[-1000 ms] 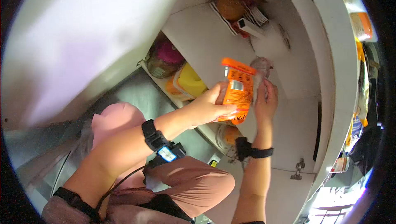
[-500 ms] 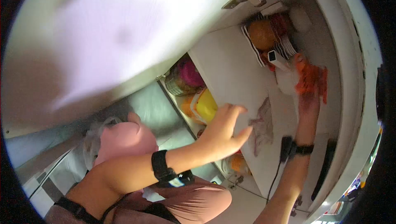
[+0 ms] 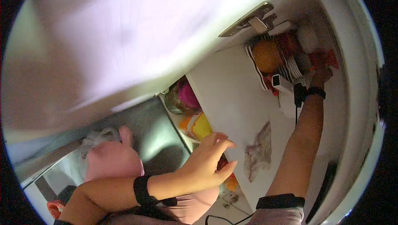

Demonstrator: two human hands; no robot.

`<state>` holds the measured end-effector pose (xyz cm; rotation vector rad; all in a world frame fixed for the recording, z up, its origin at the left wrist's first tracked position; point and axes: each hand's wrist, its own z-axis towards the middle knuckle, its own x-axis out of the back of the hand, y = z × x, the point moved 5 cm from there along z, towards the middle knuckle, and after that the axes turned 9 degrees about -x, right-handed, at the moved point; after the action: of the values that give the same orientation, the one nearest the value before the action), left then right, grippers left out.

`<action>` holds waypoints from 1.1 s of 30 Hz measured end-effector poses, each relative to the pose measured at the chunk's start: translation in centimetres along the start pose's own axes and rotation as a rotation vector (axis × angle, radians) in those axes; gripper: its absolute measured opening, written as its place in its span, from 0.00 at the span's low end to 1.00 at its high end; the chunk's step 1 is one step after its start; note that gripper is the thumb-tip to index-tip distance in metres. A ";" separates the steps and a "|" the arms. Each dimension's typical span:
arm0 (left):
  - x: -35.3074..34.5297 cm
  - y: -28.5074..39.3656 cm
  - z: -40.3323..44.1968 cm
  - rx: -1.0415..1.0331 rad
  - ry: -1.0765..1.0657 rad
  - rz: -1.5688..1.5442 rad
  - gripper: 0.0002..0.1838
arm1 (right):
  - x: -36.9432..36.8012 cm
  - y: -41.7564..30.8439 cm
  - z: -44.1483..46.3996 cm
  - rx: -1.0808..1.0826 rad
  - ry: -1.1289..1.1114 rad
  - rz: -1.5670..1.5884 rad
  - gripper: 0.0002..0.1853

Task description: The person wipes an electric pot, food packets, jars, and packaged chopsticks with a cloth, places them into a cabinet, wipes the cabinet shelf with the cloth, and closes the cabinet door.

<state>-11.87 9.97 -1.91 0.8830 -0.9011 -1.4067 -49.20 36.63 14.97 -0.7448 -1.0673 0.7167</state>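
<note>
Deep in the white cabinet, my right hand [image 3: 321, 76] is closed on a crumpled red-orange plastic bag [image 3: 325, 59]; its fingers are dim and partly hidden. Close to that hand are a white box-like object [image 3: 282, 83] with a dark end, black-and-white striped items [image 3: 293, 69] and a rounded orange-brown item [image 3: 266, 56]. My left hand [image 3: 207, 163] hovers by the shelf's front edge, fingers curved and apart, holding nothing. Flat on the shelf [image 3: 232, 88], to the right of the left hand, lies a crumpled clear plastic bag [image 3: 259, 154].
The cabinet door [image 3: 137, 30] stands open at upper left, with a metal hinge [image 3: 248, 20]. Below the shelf edge are a yellow package [image 3: 202, 126] and a jar [image 3: 176, 100] beside something magenta. A black strip [image 3: 323, 192] runs along the right side.
My right hand has reached farther into the cabinet with the red-orange bag. My left hand has shifted down and left in view, still open. The camera view has shifted as well.
</note>
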 end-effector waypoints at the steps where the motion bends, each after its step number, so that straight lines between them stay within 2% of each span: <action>1: 0.3 0.0 0.1 0.000 0.005 0.003 0.20 | -0.3 0.3 0.4 -0.010 -0.024 -0.045 0.31; 5: 0.5 0.5 0.1 -0.022 0.006 0.026 0.20 | -1.2 1.9 1.2 -0.038 -0.104 -0.247 0.31; 16: -1.1 0.5 -0.3 -0.060 -0.010 -0.005 0.20 | 1.4 2.6 0.5 0.037 0.004 -0.544 0.31; 19: -1.8 0.7 -0.6 -0.064 0.024 -0.025 0.14 | 1.9 4.0 -1.8 0.075 0.057 -0.676 0.31; 21: -2.3 0.3 -0.4 -0.060 -0.023 -0.027 0.07 | 2.4 5.4 -7.4 0.103 0.220 -0.677 0.31; 23: -3.0 0.5 -0.3 -0.055 0.048 -0.104 0.08 | 1.9 4.8 -15.4 0.144 0.371 -0.532 0.31; 24: -3.2 1.0 -0.4 -0.077 0.068 -0.135 0.10 | -0.4 -0.4 -23.1 0.111 0.229 -0.336 0.31; 25: -3.3 1.5 -0.6 -0.113 0.040 -0.131 0.10 | -1.7 -6.2 -30.1 0.087 0.067 -0.336 0.30; 27: -3.8 1.7 -0.9 -0.024 0.089 -0.270 0.13 | -1.3 -3.8 -36.0 0.293 0.070 -0.436 0.30; 29: -3.2 3.0 -0.7 -0.123 0.140 -0.171 0.13 | -1.2 -5.3 -41.7 0.268 -0.003 -0.322 0.31; 31: -3.4 2.8 -1.2 -0.098 0.163 -0.193 0.11 | -0.6 -3.0 -46.1 0.194 0.083 -0.382 0.29; 33: -3.8 3.0 -1.6 -0.092 0.136 -0.222 0.08 | 0.1 0.5 -50.3 0.022 0.157 -0.271 0.26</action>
<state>-9.10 13.70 0.16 1.0196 -0.6453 -1.5446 -2.13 27.79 -0.39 -0.6122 -0.9915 0.4304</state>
